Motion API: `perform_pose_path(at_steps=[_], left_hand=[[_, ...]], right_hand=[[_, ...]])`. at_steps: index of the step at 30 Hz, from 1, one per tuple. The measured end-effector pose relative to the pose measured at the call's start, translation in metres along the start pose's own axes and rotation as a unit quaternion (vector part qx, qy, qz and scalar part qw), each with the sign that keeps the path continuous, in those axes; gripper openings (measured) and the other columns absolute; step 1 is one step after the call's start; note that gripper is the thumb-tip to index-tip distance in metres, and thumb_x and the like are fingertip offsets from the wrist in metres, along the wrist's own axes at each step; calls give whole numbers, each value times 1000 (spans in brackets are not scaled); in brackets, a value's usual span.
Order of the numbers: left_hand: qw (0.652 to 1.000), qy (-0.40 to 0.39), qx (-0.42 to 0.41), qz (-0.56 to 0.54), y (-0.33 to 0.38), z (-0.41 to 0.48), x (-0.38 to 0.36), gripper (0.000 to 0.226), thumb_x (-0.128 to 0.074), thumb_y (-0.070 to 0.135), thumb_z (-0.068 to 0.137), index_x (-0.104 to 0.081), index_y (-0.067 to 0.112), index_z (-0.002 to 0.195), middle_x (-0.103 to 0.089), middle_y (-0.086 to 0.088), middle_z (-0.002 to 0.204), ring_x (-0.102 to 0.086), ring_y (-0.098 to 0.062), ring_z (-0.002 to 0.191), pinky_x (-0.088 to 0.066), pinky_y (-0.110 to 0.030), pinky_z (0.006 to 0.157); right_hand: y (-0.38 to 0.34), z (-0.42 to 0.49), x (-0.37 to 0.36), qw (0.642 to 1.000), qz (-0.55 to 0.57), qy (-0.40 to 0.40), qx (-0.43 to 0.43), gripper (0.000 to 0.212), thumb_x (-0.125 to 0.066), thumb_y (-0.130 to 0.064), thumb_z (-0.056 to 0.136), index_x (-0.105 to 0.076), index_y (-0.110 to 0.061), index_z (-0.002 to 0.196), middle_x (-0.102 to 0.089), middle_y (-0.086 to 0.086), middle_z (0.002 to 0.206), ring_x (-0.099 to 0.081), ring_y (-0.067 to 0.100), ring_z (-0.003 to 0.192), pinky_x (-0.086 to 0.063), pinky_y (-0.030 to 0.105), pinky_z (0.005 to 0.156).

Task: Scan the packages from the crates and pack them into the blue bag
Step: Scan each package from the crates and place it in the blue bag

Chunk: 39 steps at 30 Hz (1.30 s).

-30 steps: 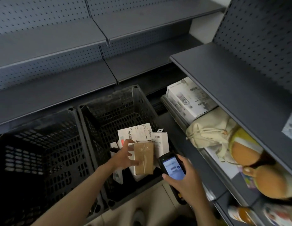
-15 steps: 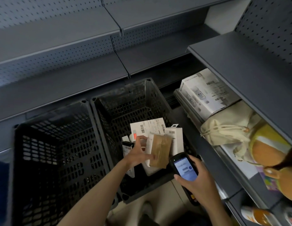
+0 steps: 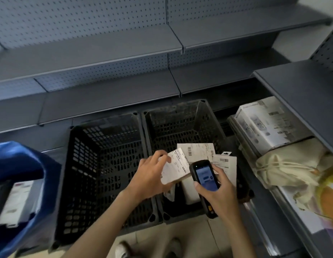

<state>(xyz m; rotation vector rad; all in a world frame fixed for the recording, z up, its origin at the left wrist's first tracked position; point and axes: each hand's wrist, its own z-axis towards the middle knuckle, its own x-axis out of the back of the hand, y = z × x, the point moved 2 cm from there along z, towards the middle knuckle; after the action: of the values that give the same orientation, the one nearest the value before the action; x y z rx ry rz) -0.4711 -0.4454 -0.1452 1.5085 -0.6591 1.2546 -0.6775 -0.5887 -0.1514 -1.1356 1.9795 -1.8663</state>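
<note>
Blue fabric of the bag point(image 3: 22, 164) stands open at the far left, with a white box point(image 3: 15, 202) already inside. Next comes the left crate point(image 3: 106, 164) of black plastic, then the right crate point(image 3: 180, 123), where more packages point(image 3: 197, 151) lie with their barcodes up. Over the right crate the left hand point(image 3: 149, 175) holds one flat package point(image 3: 176, 168). Its fingers are curled round the edge and the white label faces up. Just beside it, the right hand point(image 3: 217, 194) is wrapped round the scanner point(image 3: 203, 175), with the thumb at the edge of the lit screen. The head of the scanner overlaps the lower corner of the package.

I judge that scanning is the step in hand. To do it well, keep the label flat and steady and the fingers off the barcode. Draw the scanner back a little, so that it can see the whole code. The package should go left into the bag only once the screen confirms.
</note>
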Motion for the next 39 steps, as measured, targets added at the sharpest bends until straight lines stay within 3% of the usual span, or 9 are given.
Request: perform_pose_path(at_steps=[5,9,12,16,23,26,31,34,39], left_hand=[[999,26,17,8,-12,-18,10,74,-73,68,75,-45,28,130,-38,7,144,-52,-18,117,-44,-42,91],[999,8,12,30,-14,-22,8,73,-72,68,75,-42,32,132,-39,10,144,-50,-19,118,-43,-43,93],[1000,8,10,24,-18,-36,3,71,-71,66,77,-43,32,132,-37,9,147,-48,-19,123,-44,-42,93],[999,22,-5,29,-27,-57,5,70,-64,66,81,-46,29,136,-37,3,153,-42,-23,135,-42,-45,101],[990,69,24,-122,-45,-93,9,62,-73,52,88,-49,23,136,-32,5,157,-40,-16,143,-48,-39,109],[982,77,30,-169,-44,-90,9,58,-78,47,86,-49,23,131,-31,8,156,-38,-11,143,-49,-37,109],[975,79,16,-205,-47,-82,10,56,-82,43,84,-52,24,127,-31,10,155,-38,-6,143,-48,-35,110],[978,76,-14,-195,-48,-81,10,58,-84,40,82,-54,20,128,-31,6,155,-36,-7,144,-44,-32,113],[981,98,-64,-153,-49,-82,10,56,-85,38,82,-61,13,125,-38,-3,151,-44,-14,139,-47,-33,109]], right_hand=[[-26,6,-40,998,59,3,21,65,-88,-19,80,-54,-36,132,-55,-33,121,-49,-30,105,-41,-4,79],[-28,5,-48,998,59,-2,25,65,-87,-24,80,-53,-38,134,-54,-34,121,-48,-31,103,-43,0,79],[-25,4,-56,999,40,-17,30,64,-88,-23,80,-54,-36,133,-56,-31,123,-48,-30,106,-41,-3,78],[-14,1,-67,999,17,-37,30,71,-91,-27,76,-57,-31,139,-62,-26,126,-56,-17,112,-50,8,85],[-7,-7,-69,999,10,-42,20,68,-90,-26,77,-55,-36,134,-60,-29,120,-54,-25,103,-49,4,78],[-5,-4,-70,999,7,-43,17,69,-90,-26,78,-57,-30,138,-61,-25,121,-54,-24,104,-46,1,75],[-1,1,-68,999,8,-42,11,69,-90,-28,76,-58,-30,137,-64,-18,126,-59,-5,115,-50,20,92],[0,2,-66,999,5,-48,10,71,-91,-29,76,-57,-29,140,-65,-14,131,-59,1,120,-50,22,94],[-1,2,-66,998,-20,-54,6,71,-90,-30,78,-56,-31,140,-61,-21,128,-53,-15,110,-43,11,88]])
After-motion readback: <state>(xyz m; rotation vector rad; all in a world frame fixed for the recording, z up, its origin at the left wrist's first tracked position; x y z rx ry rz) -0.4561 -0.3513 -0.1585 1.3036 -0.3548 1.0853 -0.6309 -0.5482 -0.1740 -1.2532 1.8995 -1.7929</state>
